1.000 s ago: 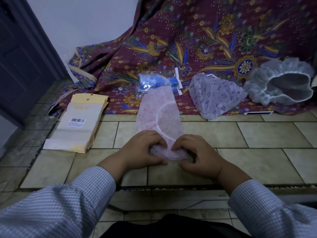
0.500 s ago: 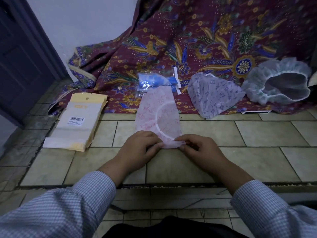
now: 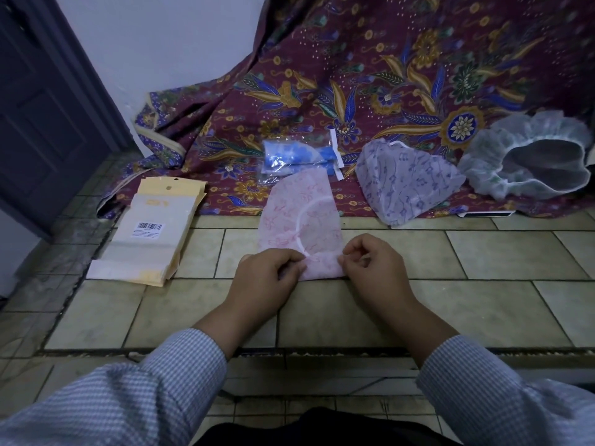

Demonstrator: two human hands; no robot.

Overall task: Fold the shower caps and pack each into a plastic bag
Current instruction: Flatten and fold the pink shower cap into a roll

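At the far left of the frame a dark panelled door (image 3: 42,117) meets a pale wall. Right of it, on the glossy beige tiled floor (image 3: 502,252), lies one flat stack of yellow and frosted packaging sleeves (image 3: 151,233) with a barcode label on top. In the middle, the pink shower cap (image 3: 301,223), thin crinkly film printed with bows and folded into a long flat strip with a white elastic arc showing, lies partly on the tiles and partly on the patterned cloth (image 3: 370,75), a maroon batik with gold and blue leaves draped up the wall. The left hand (image 3: 265,278) has its grip pinching the strip's near left corner; the right hand (image 3: 375,268) pinches the near right corner, fingers curled. Above the strip sits one clear plastic bag with a folded blue cap (image 3: 294,156). Further right rest one lilac cap (image 3: 407,185), folded to a rough triangle, and one open white ruffled cap (image 3: 531,159). Four caps in all; both sleeves are blue checked fabric.
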